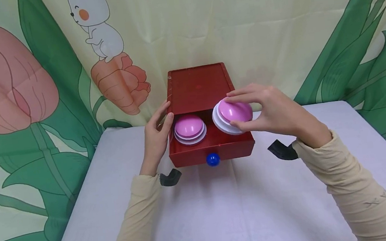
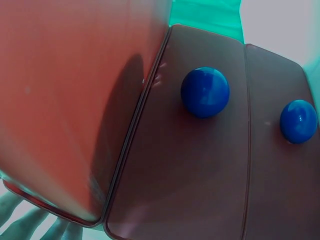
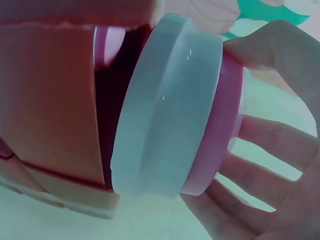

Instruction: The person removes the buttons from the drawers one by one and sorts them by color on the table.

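A dark red drawer box (image 1: 198, 86) has its upper drawer (image 1: 232, 150) pulled out, with a blue knob (image 1: 213, 159) on the front. Inside the drawer's left half sits a round white piece with a glossy pink dome (image 1: 189, 127). A matching pink-domed white piece (image 1: 236, 111) is tilted above the drawer's right side. My right hand (image 1: 271, 107) grips its pink dome between thumb and fingers; the right wrist view shows its wide white base (image 3: 165, 110). My left hand (image 1: 155, 138) rests against the box's left side, fingers fairly straight.
The box stands near the back of a table with a white cloth (image 1: 204, 218). A printed curtain (image 1: 256, 18) hangs directly behind. In the left wrist view a second blue knob (image 2: 299, 121) shows on the neighbouring drawer front.
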`<control>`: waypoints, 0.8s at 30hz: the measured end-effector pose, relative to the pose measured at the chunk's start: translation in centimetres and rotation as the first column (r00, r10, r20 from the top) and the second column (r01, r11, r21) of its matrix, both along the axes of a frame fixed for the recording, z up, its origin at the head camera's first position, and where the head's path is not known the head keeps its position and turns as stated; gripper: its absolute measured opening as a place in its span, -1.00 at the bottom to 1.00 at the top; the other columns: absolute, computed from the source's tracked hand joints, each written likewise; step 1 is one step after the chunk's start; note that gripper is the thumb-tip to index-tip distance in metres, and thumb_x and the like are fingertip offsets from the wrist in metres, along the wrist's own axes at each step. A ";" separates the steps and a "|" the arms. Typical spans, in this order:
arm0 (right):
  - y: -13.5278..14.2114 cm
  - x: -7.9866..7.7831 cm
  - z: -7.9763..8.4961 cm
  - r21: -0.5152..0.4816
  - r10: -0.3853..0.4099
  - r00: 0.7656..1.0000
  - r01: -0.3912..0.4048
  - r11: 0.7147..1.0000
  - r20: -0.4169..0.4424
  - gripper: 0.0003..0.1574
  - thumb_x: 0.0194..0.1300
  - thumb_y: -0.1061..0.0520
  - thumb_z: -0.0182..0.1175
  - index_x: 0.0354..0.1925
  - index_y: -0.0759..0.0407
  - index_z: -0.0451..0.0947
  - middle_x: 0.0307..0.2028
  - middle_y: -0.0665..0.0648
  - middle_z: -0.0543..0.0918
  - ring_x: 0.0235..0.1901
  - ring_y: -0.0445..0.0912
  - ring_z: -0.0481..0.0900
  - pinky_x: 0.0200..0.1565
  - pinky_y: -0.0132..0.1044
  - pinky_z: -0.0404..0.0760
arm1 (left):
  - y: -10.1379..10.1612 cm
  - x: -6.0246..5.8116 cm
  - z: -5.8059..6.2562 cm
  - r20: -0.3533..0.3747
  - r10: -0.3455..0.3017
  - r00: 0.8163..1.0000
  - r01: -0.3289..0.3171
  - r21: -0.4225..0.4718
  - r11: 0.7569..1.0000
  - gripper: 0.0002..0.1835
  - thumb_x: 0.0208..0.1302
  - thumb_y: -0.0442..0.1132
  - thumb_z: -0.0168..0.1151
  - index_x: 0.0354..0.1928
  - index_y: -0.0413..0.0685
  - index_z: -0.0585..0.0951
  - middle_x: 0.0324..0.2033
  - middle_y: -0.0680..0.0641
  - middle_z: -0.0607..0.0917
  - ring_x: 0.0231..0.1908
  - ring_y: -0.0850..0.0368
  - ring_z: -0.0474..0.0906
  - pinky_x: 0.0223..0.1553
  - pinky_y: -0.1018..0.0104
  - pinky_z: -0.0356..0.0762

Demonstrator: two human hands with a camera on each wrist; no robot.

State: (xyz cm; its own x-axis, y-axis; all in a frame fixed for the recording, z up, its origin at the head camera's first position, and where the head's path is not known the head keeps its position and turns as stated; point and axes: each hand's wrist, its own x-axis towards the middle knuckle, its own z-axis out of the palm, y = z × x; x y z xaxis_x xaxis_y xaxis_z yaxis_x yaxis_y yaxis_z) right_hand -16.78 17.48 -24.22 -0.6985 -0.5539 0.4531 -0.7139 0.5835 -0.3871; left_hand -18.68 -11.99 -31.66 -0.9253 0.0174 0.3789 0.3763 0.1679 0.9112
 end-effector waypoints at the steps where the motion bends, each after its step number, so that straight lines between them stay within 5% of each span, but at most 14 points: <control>1: 0.1 0.0 0.0 0.000 -0.004 1.000 0.004 1.000 -0.001 -0.36 0.04 0.17 0.51 0.14 0.14 0.64 0.12 0.12 0.66 0.14 0.03 0.57 0.00 0.01 0.65 | 0.0 0.0 0.0 0.000 0.000 1.000 0.000 0.000 1.000 -0.52 0.47 -0.25 0.11 0.37 -0.20 0.43 0.42 -0.16 0.37 0.36 -0.02 0.38 0.32 0.06 0.42; 13: 1.5 0.2 -0.2 -0.013 -0.039 0.999 0.039 0.999 -0.020 -0.37 0.02 0.19 0.52 0.12 0.16 0.66 0.09 0.13 0.68 0.14 0.04 0.57 -0.04 0.03 0.68 | 0.0 -0.2 -0.2 -0.016 0.001 1.000 -0.001 0.004 1.000 -0.52 0.47 -0.25 0.12 0.37 -0.21 0.43 0.42 -0.17 0.37 0.36 -0.03 0.39 0.33 0.06 0.41; 20: 2.3 0.2 -0.6 -0.006 -0.092 0.995 0.092 0.996 -0.023 -0.34 0.00 0.17 0.53 0.13 0.14 0.65 0.08 0.12 0.68 0.13 0.01 0.57 -0.04 -0.39 0.60 | 0.1 -0.1 -0.2 -0.019 0.000 1.000 0.000 0.004 1.000 -0.52 0.46 -0.25 0.12 0.37 -0.21 0.43 0.42 -0.18 0.37 0.36 -0.04 0.39 0.33 0.06 0.40; 24: 2.8 0.2 -0.8 -0.011 -0.115 0.993 0.115 0.993 -0.019 -0.35 0.01 0.15 0.53 0.13 0.09 0.65 0.08 0.09 0.68 0.11 -0.01 0.58 -0.04 -0.44 0.56 | 0.0 -0.1 -0.3 -0.016 0.002 1.000 -0.001 0.006 1.000 -0.52 0.46 -0.25 0.12 0.37 -0.21 0.43 0.42 -0.15 0.38 0.36 -0.01 0.38 0.34 0.09 0.40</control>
